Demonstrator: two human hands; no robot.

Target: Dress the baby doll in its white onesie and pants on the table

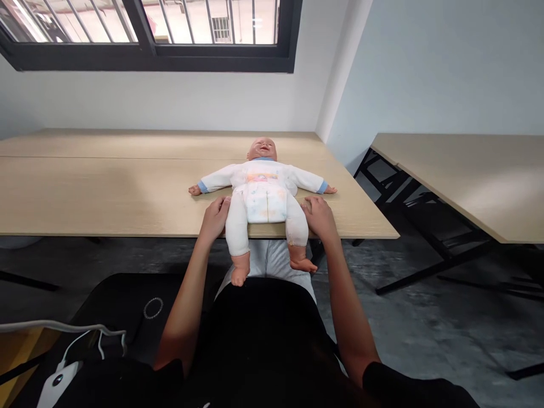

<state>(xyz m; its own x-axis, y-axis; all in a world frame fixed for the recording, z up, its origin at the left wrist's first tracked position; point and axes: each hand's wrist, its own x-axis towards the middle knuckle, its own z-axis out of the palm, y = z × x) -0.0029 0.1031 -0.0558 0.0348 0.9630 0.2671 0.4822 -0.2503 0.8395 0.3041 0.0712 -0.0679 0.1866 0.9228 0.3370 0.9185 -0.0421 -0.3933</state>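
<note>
A baby doll (261,184) lies on its back on a light wooden table (106,195), dressed in a white long-sleeved garment with blue cuffs. Its arms spread sideways, and its bare-footed legs hang over the front edge. A printed white nappy (264,205) covers its hips. My left hand (215,218) rests flat at the table edge, fingertips against the doll's hip. My right hand (319,219) lies the same way on the doll's other side. Neither hand visibly grips the doll.
A second wooden table (459,181) on black metal legs stands to the right. Behind the doll are a white wall and a barred window (148,34). A black seat (114,306) with a white cable (63,326) lies at lower left, above a grey floor.
</note>
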